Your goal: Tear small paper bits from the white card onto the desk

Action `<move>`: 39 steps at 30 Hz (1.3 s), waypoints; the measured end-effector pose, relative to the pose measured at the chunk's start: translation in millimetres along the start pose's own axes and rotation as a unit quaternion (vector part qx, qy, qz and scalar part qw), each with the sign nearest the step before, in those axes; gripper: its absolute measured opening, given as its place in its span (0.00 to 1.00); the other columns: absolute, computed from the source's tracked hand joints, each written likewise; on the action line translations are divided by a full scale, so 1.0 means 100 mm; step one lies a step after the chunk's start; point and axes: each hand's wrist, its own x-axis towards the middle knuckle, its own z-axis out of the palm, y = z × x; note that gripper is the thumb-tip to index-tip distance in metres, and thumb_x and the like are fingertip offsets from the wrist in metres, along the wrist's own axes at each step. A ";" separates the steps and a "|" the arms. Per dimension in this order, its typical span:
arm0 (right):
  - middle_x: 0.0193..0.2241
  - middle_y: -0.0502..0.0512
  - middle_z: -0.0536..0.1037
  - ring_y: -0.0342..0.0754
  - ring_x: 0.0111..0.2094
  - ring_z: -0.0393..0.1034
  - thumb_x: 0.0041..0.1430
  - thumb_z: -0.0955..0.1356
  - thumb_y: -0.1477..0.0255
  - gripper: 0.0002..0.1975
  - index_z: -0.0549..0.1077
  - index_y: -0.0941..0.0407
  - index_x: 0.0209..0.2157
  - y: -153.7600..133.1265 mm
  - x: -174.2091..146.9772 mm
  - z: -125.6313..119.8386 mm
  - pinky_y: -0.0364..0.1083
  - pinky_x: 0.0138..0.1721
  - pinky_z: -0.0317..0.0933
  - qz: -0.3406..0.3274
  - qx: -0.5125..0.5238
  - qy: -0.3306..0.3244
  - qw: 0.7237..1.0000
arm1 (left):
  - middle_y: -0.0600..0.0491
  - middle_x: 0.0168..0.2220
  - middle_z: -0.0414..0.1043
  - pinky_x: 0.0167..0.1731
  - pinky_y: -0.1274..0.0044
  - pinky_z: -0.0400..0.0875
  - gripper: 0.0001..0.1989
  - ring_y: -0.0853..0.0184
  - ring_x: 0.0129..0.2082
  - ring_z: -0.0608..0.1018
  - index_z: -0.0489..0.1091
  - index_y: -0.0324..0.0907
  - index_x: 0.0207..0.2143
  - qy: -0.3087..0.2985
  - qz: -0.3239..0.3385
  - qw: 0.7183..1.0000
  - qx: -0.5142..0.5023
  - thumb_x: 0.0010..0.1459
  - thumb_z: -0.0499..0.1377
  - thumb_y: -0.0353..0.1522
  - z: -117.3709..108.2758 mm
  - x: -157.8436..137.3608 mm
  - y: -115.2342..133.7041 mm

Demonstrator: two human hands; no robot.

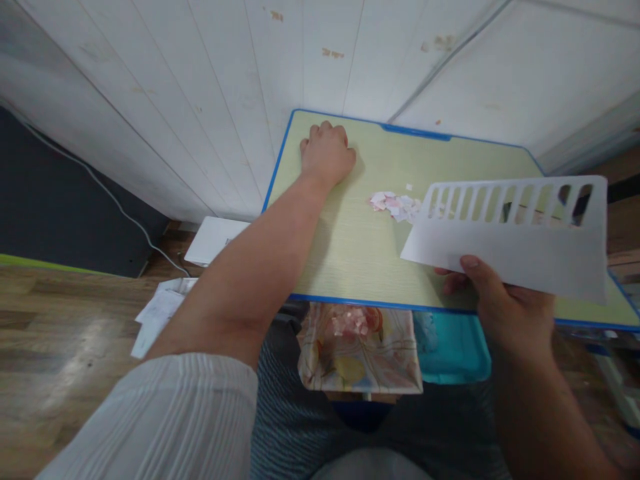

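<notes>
My right fingers [473, 267] held a slotted white sheet [520, 250], left fingers [326, 127] curled; pinkish paper scraps [395, 205] remained on the yellow table [365, 260].

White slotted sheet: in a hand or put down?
In a hand: the right hand grips the white slotted sheet by its lower edge, thumb on its face.

Sheet [530, 257] covers most right grip [513, 307] fingers, overlaps right end of scraps [393, 203]. Left grip [327, 155] underside hidden, contents unclear. Far parts of tray [457, 350] and cloth [360, 363] under table [350, 260]. Table's near right corner cut off. Print on floor papers [163, 308] unreadable.
</notes>
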 end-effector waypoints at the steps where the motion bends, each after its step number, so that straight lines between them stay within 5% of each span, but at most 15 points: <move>1: 0.29 0.51 0.87 0.52 0.24 0.77 0.71 0.81 0.56 0.13 0.82 0.48 0.37 0.00 0.00 -0.01 0.51 0.29 0.75 0.001 0.001 0.004 1.000 | 0.45 0.66 0.80 0.76 0.53 0.68 0.14 0.44 0.74 0.71 0.85 0.51 0.56 0.003 0.000 1.000 0.005 0.75 0.61 0.34 0.00 0.00 0.00; 8: 0.30 0.53 0.88 0.52 0.23 0.77 0.67 0.81 0.63 0.09 0.83 0.51 0.38 0.04 0.23 -0.06 0.51 0.26 0.71 -0.011 0.048 0.093 0.994 | 0.45 0.57 0.85 0.79 0.48 0.62 0.20 0.40 0.79 0.66 0.85 0.56 0.60 -0.013 -0.005 1.000 -0.015 0.70 0.65 0.47 0.02 0.03 -0.03; 12: 0.30 0.54 0.88 0.50 0.22 0.76 0.64 0.82 0.57 0.15 0.82 0.52 0.37 0.06 0.41 -0.05 0.50 0.26 0.70 -0.006 0.037 0.095 0.995 | 0.43 0.62 0.82 0.78 0.49 0.64 0.19 0.41 0.78 0.68 0.85 0.55 0.59 -0.006 -0.001 1.000 -0.023 0.70 0.66 0.43 0.01 0.04 -0.04; 22: 0.33 0.57 0.90 0.55 0.24 0.78 0.65 0.80 0.45 0.22 0.82 0.49 0.35 0.08 0.47 -0.01 0.56 0.29 0.78 0.008 -0.011 0.052 0.999 | 0.42 0.67 0.80 0.77 0.46 0.68 0.20 0.39 0.76 0.71 0.85 0.55 0.61 0.005 0.011 1.000 -0.004 0.72 0.62 0.36 0.03 0.06 -0.07; 31: 0.30 0.56 0.89 0.56 0.24 0.77 0.66 0.80 0.48 0.19 0.84 0.47 0.31 0.06 0.35 -0.12 0.57 0.33 0.78 -0.004 -0.039 0.032 0.999 | 0.40 0.65 0.80 0.76 0.41 0.65 0.23 0.34 0.77 0.67 0.83 0.55 0.66 -0.003 0.019 1.000 -0.013 0.71 0.65 0.42 0.07 0.10 -0.10; 35: 0.25 0.55 0.85 0.56 0.28 0.81 0.69 0.79 0.47 0.25 0.81 0.48 0.24 0.03 0.22 -0.17 0.55 0.37 0.80 -0.027 -0.063 -0.027 0.997 | 0.40 0.63 0.81 0.76 0.40 0.62 0.24 0.35 0.79 0.62 0.84 0.52 0.64 -0.015 0.009 1.000 -0.004 0.73 0.64 0.48 0.07 0.10 -0.08; 39: 0.25 0.54 0.85 0.57 0.25 0.80 0.70 0.80 0.47 0.23 0.83 0.47 0.27 -0.02 0.00 -0.14 0.56 0.32 0.79 -0.002 -0.042 -0.071 0.997 | 0.40 0.62 0.81 0.76 0.42 0.62 0.22 0.37 0.77 0.63 0.84 0.49 0.62 -0.009 0.006 1.000 0.004 0.75 0.62 0.46 0.07 0.08 -0.07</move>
